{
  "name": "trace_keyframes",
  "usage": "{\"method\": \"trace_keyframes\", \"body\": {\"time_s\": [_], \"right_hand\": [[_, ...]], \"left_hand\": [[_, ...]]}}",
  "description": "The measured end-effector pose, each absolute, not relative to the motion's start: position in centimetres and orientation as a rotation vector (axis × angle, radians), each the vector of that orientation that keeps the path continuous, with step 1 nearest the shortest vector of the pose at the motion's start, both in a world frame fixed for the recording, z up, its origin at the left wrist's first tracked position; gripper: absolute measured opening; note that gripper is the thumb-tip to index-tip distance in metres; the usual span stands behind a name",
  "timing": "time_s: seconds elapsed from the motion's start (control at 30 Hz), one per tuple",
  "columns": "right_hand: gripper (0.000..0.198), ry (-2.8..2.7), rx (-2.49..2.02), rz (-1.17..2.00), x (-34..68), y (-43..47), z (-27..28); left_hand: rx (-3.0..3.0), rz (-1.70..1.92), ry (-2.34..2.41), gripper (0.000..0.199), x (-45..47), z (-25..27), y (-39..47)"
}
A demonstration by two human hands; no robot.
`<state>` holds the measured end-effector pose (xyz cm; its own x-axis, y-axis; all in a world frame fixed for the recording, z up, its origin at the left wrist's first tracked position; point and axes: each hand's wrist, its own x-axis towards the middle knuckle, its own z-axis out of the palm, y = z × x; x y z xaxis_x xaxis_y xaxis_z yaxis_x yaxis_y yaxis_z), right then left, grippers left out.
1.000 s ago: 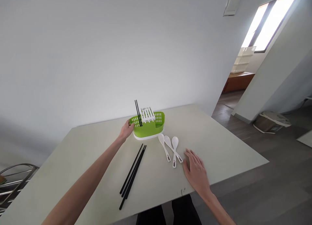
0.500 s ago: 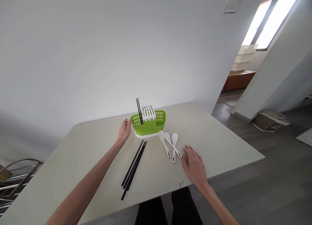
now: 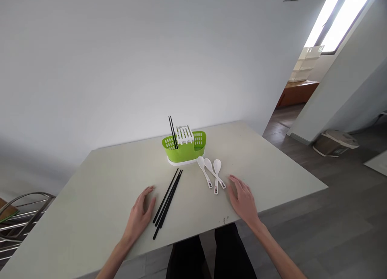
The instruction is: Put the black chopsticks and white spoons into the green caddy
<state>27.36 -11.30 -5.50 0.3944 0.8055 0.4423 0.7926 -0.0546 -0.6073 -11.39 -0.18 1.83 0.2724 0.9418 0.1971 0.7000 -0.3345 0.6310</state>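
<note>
- We see a green caddy [image 3: 185,149] standing on a white base at the far middle of the table [image 3: 90,198], upright, slotted walls.
- Inside it, left compartment: two black chopsticks [image 3: 172,132] standing, leaning a little left, tips above the rim.
- Middle of the caddy: a white rack insert [image 3: 184,134] rising above the rim (what sits in it is too small for us to tell).
- Right compartment: we cannot tell what is in it.
- Loose chopsticks [image 3: 167,202] lie flat on the table in a bundle, running diagonally from just in front of the caddy toward the near edge.
- Left hand [image 3: 139,215] rests flat on the table just beside the near end of the loose chopsticks, fingers spread, holding nothing (contact with them unclear).
- Three white spoons [image 3: 211,176] lie fanned, bowls toward the caddy, handles crossing near the front.
- Right hand [image 3: 242,199] flat on the table, fingers apart, empty, fingertips just beside the spoon handles.
</note>
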Motion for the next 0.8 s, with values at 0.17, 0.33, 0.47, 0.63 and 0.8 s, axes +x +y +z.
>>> {"method": "trace_keyframes", "body": {"time_s": [0.17,0.33,0.47,0.63,0.8], "right_hand": [[0.034,-1.409,-1.819,0.005,27.4,-11.3,-5.4],[0.033,-1.393,-1.832,0.009,27.5,-11.2,-5.4],[0.034,-1.360,-1.841,-0.007,27.7,-11.0,-5.6],[0.034,-1.358,-1.830,-0.022,27.8,-10.8,-5.9],[0.033,-1.365,-1.843,-0.008,27.8,-10.8,-5.9]], "left_hand": [[2.184,0.714,1.477,0.048,-12.1,1.5,-2.2],[2.362,0.711,1.439,0.048,-11.9,0.4,-2.1],[2.426,0.713,1.432,0.050,-11.9,-0.1,-1.9],[2.462,0.717,1.436,0.049,-12.1,-0.3,-1.9],[2.480,0.724,1.431,0.049,-12.0,-0.3,-1.9]]}}
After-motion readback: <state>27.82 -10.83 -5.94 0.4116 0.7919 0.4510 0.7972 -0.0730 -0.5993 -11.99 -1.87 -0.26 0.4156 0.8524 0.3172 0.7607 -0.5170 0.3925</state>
